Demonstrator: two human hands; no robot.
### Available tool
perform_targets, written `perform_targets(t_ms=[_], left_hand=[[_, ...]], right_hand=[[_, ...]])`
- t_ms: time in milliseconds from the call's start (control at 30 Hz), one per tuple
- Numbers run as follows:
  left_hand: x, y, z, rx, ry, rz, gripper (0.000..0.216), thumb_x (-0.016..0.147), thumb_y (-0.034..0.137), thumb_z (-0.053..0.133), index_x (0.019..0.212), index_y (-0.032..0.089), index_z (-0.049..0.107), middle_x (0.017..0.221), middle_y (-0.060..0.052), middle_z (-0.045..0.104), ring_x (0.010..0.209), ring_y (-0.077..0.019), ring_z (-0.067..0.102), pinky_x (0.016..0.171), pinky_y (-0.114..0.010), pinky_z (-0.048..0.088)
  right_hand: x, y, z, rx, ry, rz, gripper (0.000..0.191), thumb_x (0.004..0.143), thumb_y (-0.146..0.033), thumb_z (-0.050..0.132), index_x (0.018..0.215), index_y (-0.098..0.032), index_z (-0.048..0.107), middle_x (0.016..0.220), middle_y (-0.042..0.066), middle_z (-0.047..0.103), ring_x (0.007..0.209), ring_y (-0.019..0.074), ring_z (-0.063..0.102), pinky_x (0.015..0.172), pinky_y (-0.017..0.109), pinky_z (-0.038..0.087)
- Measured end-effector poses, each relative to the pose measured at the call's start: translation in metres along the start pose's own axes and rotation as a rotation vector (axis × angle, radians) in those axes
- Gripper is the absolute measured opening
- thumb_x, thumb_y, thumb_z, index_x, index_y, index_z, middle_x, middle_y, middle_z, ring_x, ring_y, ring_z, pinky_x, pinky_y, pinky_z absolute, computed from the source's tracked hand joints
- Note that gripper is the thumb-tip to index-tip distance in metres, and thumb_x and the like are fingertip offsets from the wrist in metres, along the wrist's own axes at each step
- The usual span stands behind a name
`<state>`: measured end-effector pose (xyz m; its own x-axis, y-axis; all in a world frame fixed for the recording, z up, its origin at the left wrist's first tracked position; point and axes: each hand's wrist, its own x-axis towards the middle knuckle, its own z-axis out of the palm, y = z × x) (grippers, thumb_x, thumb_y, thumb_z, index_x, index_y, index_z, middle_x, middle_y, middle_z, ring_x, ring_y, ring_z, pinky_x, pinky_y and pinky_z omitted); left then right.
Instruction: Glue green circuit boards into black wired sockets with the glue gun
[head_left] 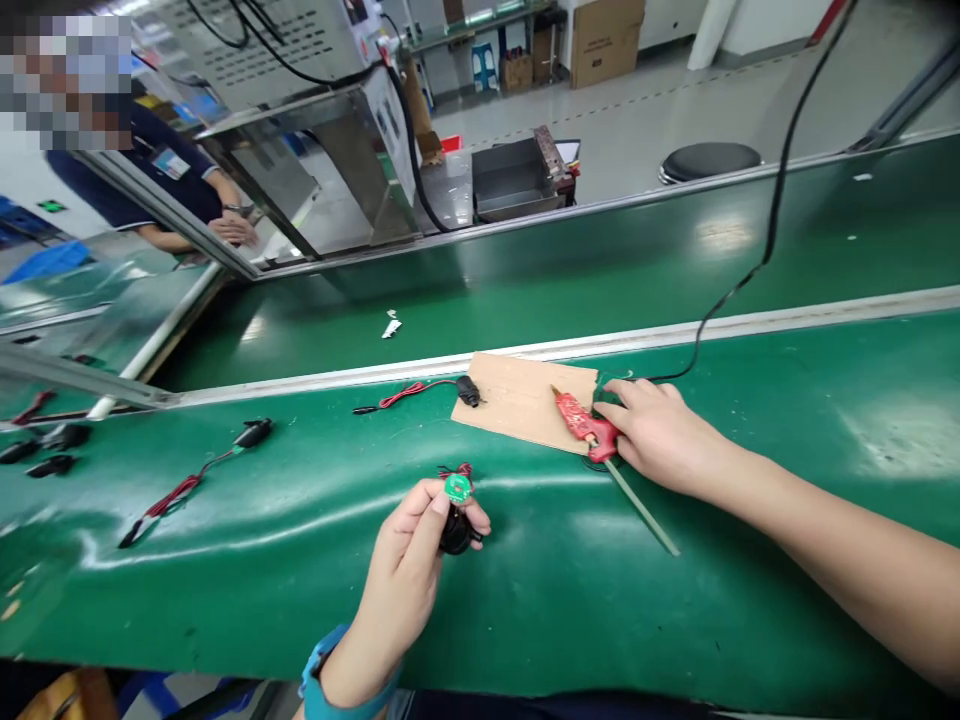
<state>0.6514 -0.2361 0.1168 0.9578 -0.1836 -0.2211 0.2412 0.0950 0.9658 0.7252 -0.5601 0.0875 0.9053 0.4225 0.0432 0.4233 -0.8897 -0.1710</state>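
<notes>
Ample open mat (540,610) surrounds left hand (412,550) pinching green board (457,488); right hand (667,435) touches glue gun (577,417), grip unclear.

One glue gun (574,416) — one green disc (457,488) — one cardboard sheet (510,402)

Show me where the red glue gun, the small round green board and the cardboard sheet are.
Red glue gun (577,417): head view, on its red barrel.
Small round green board (457,489): head view, near the middle of its face.
Cardboard sheet (516,401): head view, on its bare surface.
</notes>
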Motion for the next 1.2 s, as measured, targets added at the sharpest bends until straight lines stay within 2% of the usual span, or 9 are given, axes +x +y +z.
perform_targets(t_ms=[133,233,300,367,500,667,733,933,1200], left_hand=[[-0.028,-0.001,-0.003,-0.058,-0.061,-0.04,0.03,0.106,0.036,0.046,0.094,0.017,0.066,0.087,-0.008,0.073,0.076,-0.0177,0.064,0.072,-0.032,0.053],[-0.049,-0.003,-0.005,-0.041,-0.078,-0.044,0.032,0.107,0.035,0.044,0.094,0.017,0.067,0.088,-0.008,0.073,0.078,-0.0179,0.064,0.075,-0.032,0.052],[-0.063,-0.004,-0.008,-0.03,-0.072,-0.041,0.031,0.107,0.034,0.044,0.094,0.017,0.067,0.088,-0.007,0.073,0.078,-0.0176,0.063,0.075,-0.032,0.052],[-0.077,-0.007,-0.012,-0.035,-0.055,-0.048,0.03,0.107,0.034,0.044,0.094,0.018,0.067,0.088,-0.007,0.072,0.077,-0.0173,0.063,0.076,-0.032,0.051],[-0.102,-0.014,-0.02,-0.045,0.0,-0.088,0.032,0.107,0.037,0.044,0.094,0.017,0.067,0.09,-0.007,0.073,0.081,-0.0177,0.063,0.079,-0.033,0.052],[-0.123,-0.031,-0.029,-0.141,0.052,-0.123,0.041,0.108,0.045,0.033,0.127,0.021,0.06,0.105,-0.01,0.074,0.1,-0.0231,0.068,0.09,-0.038,0.053],[-0.128,-0.037,-0.031,-0.075,0.078,-0.128,0.046,0.108,0.048,0.029,0.135,0.023,0.056,0.117,-0.012,0.072,0.108,-0.0246,0.067,0.097,-0.04,0.051],[-0.138,-0.045,-0.03,0.24,0.137,-0.108,0.043,0.108,0.043,0.035,0.146,0.028,0.047,0.137,-0.011,0.062,0.122,-0.026,0.06,0.107,-0.041,0.046],[-0.142,-0.06,-0.024,0.466,0.113,0.028,0.054,0.105,0.028,0.043,0.157,0.031,0.026,0.146,-0.014,0.053,0.13,-0.028,0.055,0.108,-0.044,0.045]], right_hand=[[0.002,-0.041,-0.025,0.4,0.06,-0.177,0.046,0.097,-0.032,0.06,0.141,-0.02,0.058,0.144,0.017,0.057,0.135,0.0348,0.05,0.11,0.058,0.041],[0.01,-0.092,-0.036,0.748,-0.118,-0.392,0.046,0.099,-0.035,0.063,0.143,-0.024,0.057,0.145,0.013,0.059,0.14,0.0265,0.049,0.116,0.049,0.041],[0.017,-0.122,-0.034,0.894,-0.26,-0.5,0.035,0.098,-0.032,0.066,0.131,-0.021,0.065,0.132,0.011,0.068,0.133,0.0237,0.056,0.112,0.043,0.045],[0.022,-0.143,-0.028,0.997,-0.383,-0.529,0.02,0.097,-0.028,0.066,0.113,-0.017,0.073,0.11,0.008,0.075,0.113,0.0207,0.066,0.101,0.037,0.051],[0.025,-0.164,-0.016,1.142,-0.581,-0.429,0.017,0.097,-0.03,0.066,0.099,-0.017,0.076,0.092,0.003,0.074,0.083,0.0146,0.067,0.078,0.028,0.053],[0.021,-0.184,-0.013,1.054,-0.562,-0.469,0.012,0.093,-0.026,0.07,0.095,-0.019,0.08,0.078,0.001,0.065,0.073,0.0122,0.06,0.069,0.025,0.048],[0.017,-0.193,-0.012,0.984,-0.518,-0.517,0.012,0.093,-0.02,0.068,0.093,-0.019,0.079,0.076,0.0,0.063,0.071,0.0118,0.057,0.068,0.025,0.046],[0.003,-0.21,-0.004,0.754,-0.338,-0.705,0.016,0.092,-0.01,0.057,0.085,-0.017,0.07,0.075,0.001,0.059,0.07,0.0145,0.052,0.079,0.032,0.046],[-0.012,-0.214,0.004,0.516,-0.294,-0.684,0.022,0.097,-0.016,0.05,0.079,-0.016,0.063,0.076,0.004,0.058,0.073,0.0176,0.047,0.077,0.036,0.044]])
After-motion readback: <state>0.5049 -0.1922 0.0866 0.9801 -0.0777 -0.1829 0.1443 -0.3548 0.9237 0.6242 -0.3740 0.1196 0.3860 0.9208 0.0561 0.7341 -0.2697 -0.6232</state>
